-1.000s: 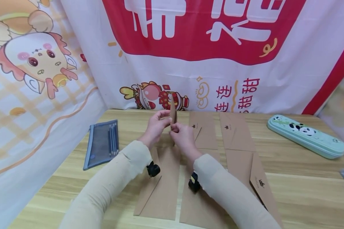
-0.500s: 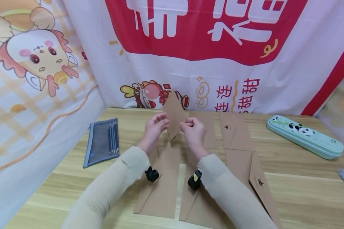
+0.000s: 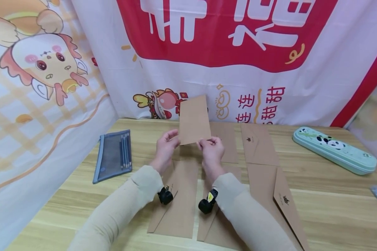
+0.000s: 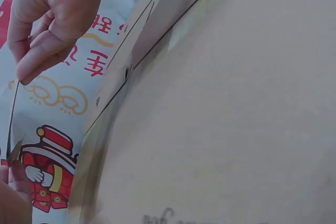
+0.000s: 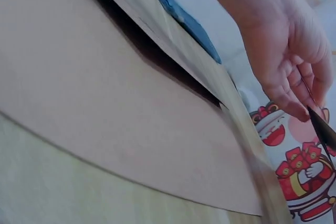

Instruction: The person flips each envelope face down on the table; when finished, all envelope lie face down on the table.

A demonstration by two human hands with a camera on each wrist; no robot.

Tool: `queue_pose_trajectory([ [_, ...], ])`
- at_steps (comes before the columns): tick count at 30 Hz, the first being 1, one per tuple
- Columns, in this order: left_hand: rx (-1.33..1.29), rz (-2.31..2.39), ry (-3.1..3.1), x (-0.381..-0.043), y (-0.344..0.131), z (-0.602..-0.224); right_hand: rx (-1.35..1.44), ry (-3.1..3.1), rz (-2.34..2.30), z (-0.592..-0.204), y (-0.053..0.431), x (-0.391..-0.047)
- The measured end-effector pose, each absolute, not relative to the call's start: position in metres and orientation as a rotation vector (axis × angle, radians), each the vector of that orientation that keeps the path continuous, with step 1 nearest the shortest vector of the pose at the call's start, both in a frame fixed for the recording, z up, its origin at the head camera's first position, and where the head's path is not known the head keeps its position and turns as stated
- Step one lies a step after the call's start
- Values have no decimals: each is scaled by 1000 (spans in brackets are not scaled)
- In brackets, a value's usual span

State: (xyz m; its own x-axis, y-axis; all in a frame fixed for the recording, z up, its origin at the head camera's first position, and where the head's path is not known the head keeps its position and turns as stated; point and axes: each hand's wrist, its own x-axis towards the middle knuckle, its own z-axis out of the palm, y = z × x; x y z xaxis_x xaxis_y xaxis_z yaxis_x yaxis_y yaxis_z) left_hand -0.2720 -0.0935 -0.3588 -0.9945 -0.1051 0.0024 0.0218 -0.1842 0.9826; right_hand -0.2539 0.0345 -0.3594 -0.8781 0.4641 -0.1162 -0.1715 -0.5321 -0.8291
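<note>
Upright above the table, a brown kraft paper envelope (image 3: 194,120) shows its plain face in the head view. My left hand (image 3: 165,150) pinches its lower left corner between thumb and fingers. At the lower right corner my right hand (image 3: 213,153) grips the edge the same way. In the left wrist view the right hand (image 4: 58,17) pinches the envelope, seen nearly edge-on, while fingers of the left hand (image 4: 14,198) hold its other end. The right wrist view has the left hand (image 5: 286,40) at the envelope's dark edge (image 5: 321,129).
Several kraft envelopes lie in rows under and beyond my forearms, such as one at front left (image 3: 183,198) and one at back right (image 3: 260,143). A blue mesh pouch (image 3: 114,157) with pencils is left. A mint panda pencil case (image 3: 334,150) is right. A printed cloth (image 3: 254,76) hangs behind.
The held envelope has turned from edge-on to face me, and its corners have come between the two hands. The hands have spread apart. The envelopes on the table stay put.
</note>
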Motion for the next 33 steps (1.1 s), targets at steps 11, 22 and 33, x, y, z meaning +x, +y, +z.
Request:
queue_pose_trajectory([
  [11, 134, -2289, -2097, -280, -108, -363, -454, -1743, 2480, -364, 49, -261],
  [22, 113, -2251, -2448, -289, -136, -379, -276, -2703, 2150, -362, 69, -274],
  [33, 96, -2157, -2584, -293, -141, -382, -211, -2858, 2237, -364, 77, -279],
])
